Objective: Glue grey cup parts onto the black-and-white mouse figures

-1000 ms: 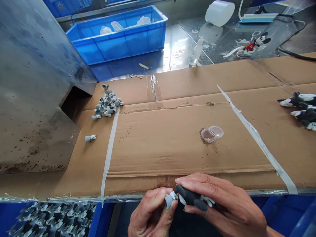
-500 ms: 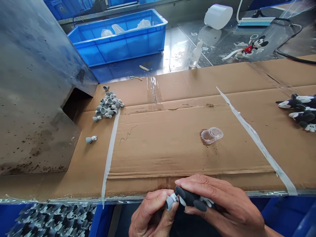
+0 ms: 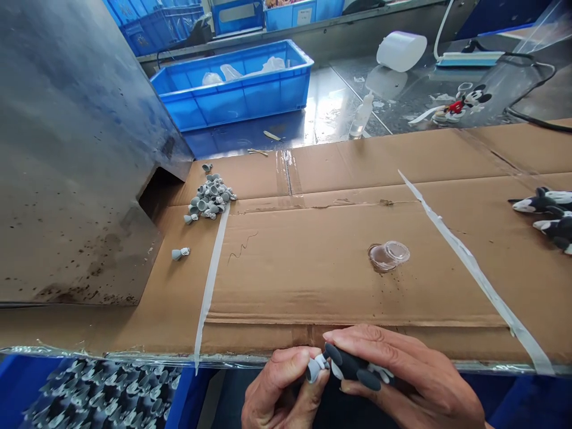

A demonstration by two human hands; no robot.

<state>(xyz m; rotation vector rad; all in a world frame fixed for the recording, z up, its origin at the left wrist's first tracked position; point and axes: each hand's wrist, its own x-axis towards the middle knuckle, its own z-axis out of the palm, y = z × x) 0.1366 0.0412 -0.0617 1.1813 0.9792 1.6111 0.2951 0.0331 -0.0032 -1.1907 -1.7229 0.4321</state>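
Between the thumb and fingers of my left hand (image 3: 281,390) is a small grey-and-white figurine part (image 3: 316,368), cup-shaped at one end. My right hand (image 3: 402,375) pinches a black-and-white figurine body (image 3: 353,366) with dark rounded pieces on it. The two parts meet end to end at the table's front edge; whether they are joined I cannot tell. A pile of similar grey parts (image 3: 210,198) lies at the left of the cardboard, with a single grey part (image 3: 180,254) nearer me. A small clear plastic cup (image 3: 389,255) lies tipped over on a wet-looking brown patch.
Black-and-white figurine bodies (image 3: 554,217) lie at the right edge. A metal housing (image 3: 80,155) stands on the left. Behind the cardboard are a blue crate (image 3: 241,92), a clear bottle (image 3: 361,116) and a painted figurine (image 3: 460,104). A blue bin (image 3: 185,387) of grey parts sits below left.
The whole view has shifted a little, so things appear lower and further right. Both hands keep their grip, with the two parts still end to end.
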